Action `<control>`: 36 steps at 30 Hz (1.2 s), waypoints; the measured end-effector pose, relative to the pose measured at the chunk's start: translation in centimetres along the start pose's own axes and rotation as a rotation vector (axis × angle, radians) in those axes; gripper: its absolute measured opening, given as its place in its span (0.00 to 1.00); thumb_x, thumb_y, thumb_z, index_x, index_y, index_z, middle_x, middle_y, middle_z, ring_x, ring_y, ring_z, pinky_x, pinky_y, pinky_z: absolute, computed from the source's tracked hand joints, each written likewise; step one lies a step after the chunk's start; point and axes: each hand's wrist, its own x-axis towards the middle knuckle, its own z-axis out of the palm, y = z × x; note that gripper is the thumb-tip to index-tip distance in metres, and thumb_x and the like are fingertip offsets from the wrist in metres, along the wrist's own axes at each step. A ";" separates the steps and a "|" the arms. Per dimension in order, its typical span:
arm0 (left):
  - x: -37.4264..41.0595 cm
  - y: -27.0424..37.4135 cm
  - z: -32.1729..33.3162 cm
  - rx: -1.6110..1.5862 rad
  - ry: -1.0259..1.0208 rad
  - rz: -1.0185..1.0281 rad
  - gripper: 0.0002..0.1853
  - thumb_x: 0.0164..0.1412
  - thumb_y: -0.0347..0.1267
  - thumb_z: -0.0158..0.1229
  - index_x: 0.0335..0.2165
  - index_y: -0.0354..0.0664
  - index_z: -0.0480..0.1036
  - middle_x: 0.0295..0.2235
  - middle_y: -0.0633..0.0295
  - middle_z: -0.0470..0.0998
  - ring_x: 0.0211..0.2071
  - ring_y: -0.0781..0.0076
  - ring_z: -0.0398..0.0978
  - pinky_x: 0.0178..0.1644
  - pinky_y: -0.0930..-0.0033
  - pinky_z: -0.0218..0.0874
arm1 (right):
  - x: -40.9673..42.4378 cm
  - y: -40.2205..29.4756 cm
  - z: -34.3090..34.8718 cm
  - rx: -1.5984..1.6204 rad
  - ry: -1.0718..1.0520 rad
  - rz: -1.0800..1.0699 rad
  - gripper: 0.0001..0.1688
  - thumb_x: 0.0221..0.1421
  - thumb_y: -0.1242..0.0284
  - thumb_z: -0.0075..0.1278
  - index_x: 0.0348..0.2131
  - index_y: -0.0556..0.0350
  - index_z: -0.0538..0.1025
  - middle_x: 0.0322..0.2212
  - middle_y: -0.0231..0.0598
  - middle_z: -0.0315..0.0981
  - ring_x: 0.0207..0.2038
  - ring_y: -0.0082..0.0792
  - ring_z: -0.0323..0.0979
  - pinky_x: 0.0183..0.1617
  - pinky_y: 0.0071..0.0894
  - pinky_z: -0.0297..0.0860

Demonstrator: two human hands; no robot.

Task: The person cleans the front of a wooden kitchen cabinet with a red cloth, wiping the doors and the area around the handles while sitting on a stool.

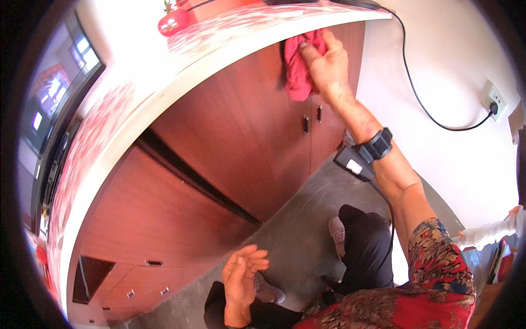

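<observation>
My right hand holds a red cloth against the upper part of a reddish-brown wooden cabinet door, just below the edge of the countertop. The fingertips lie partly behind the cloth and the thumb is on top of it. A dark band with a black device is strapped round the right wrist. Low in the view, my left hand hangs in front of the lower cabinet, above the floor, with its fingers slightly curled and nothing in it. Small metal handles sit on the doors near the right end.
The cabinet's pale countertop edge curves across the view. On top stand a red round pot and, at the left, a television. A black cable runs down to a wall socket. A white-wrapped bar is at the right.
</observation>
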 end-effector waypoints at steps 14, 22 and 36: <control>0.9 -1.0 2.6 -0.014 -0.015 0.002 0.15 0.63 0.35 0.46 0.42 0.34 0.69 0.35 0.53 0.77 0.32 0.69 0.75 0.37 0.71 0.68 | -12.0 -19.6 4.2 0.065 -0.314 -0.429 0.26 0.41 0.75 0.54 0.45 0.54 0.70 0.28 0.46 0.58 0.33 0.45 0.62 0.33 0.40 0.64; 1.0 -2.6 -0.1 -0.013 -0.074 0.003 0.15 0.62 0.36 0.48 0.41 0.36 0.70 0.35 0.57 0.77 0.32 0.73 0.74 0.36 0.73 0.67 | -15.1 -21.4 2.8 0.199 -0.375 -0.719 0.27 0.40 0.76 0.52 0.45 0.51 0.70 0.33 0.46 0.63 0.37 0.47 0.64 0.34 0.41 0.66; 1.6 -3.1 1.3 -0.027 -0.148 0.012 0.14 0.62 0.37 0.47 0.39 0.39 0.71 0.34 0.59 0.77 0.31 0.74 0.74 0.36 0.73 0.66 | -12.8 -22.2 5.3 -0.061 -0.431 -0.950 0.24 0.34 0.80 0.51 0.37 0.45 0.73 0.38 0.40 0.65 0.39 0.44 0.65 0.37 0.39 0.67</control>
